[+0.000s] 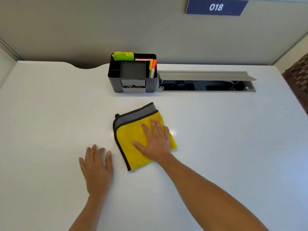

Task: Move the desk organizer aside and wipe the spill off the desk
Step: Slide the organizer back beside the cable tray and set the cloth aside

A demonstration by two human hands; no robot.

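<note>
A black desk organizer [133, 73] with sticky notes, markers and a small drawer stands at the back of the white desk [50, 114]. In front of it lies a folded yellow cloth [131, 135] with grey backing and black trim. My right hand [155, 140] presses flat on the cloth, fingers spread. My left hand [97, 165] rests flat on the bare desk just left of the cloth, holding nothing. Faint wet marks [108, 134] glint on the desk at the cloth's left edge and at its right edge by my fingertips.
An open cable tray [206, 84] with a raised metal lid is set into the desk right of the organizer. A beige partition [116, 30] with a blue "018" sign [216, 7] runs behind. A patterned object [298, 80] sits at the right edge.
</note>
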